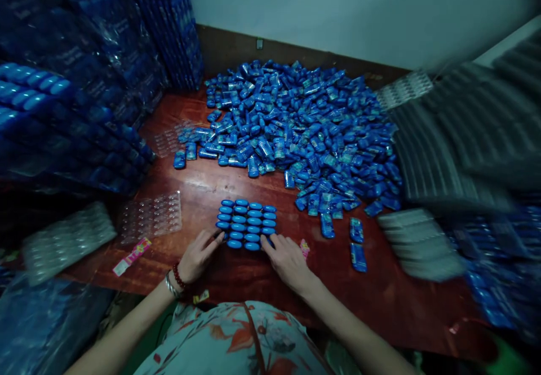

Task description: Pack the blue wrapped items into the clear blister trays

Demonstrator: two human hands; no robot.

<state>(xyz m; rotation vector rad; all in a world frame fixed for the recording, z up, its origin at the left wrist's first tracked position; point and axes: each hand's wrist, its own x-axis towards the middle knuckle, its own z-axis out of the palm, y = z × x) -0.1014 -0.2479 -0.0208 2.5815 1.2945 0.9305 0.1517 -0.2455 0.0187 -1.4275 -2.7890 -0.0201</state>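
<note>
In front of me on the table sits a tight block of glossy blue oval-topped packs (pixel 245 224), set out in neat rows. My left hand (pixel 200 255) grips its near left edge, thumb and fingers bent against the outer packs. At the near right edge my right hand (pixel 286 255) has its curled fingers pressed to the packs. Whether a clear tray lies under the block I cannot tell. Beyond it spreads a large heap of loose blue packs (pixel 296 121) with printed wrapping.
Clear blister trays (pixel 152 217) lie left of the block, beside a pink-yellow strip (pixel 132 256). Stacked blue packs (pixel 63 121) rise at the left. Piled clear trays (pixel 456 138) stand at the right of the red-brown table (pixel 198 183). Two loose packs (pixel 358 256) lie right of my hand.
</note>
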